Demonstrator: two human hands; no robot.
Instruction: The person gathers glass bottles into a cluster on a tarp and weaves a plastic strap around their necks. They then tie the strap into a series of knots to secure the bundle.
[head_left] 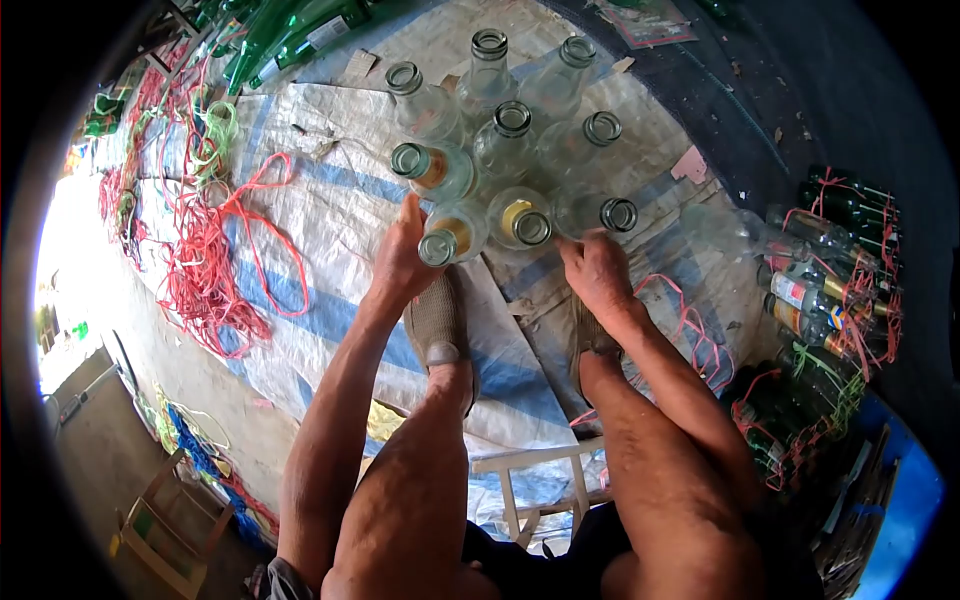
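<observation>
Several clear glass bottles (502,150) stand upright in a tight cluster on the sheet between and beyond my feet. Some carry a yellow or orange label. My left hand (405,252) is at the near left of the cluster, its thumb up against a labelled glass bottle (455,232) and its other fingers curled, mostly hidden. Closed at the near right, my right hand (597,268) touches the lower side of another glass bottle (582,210). Whatever its curled fingers hold, if anything, is hidden.
A white-and-blue striped woven sheet (330,230) covers the floor. Tangled red plastic string (205,270) lies at left, green bottles (300,35) at the upper left. Tied bottle bundles (815,300) lie at right, near a blue container (910,510). A wooden stool (545,475) is below me.
</observation>
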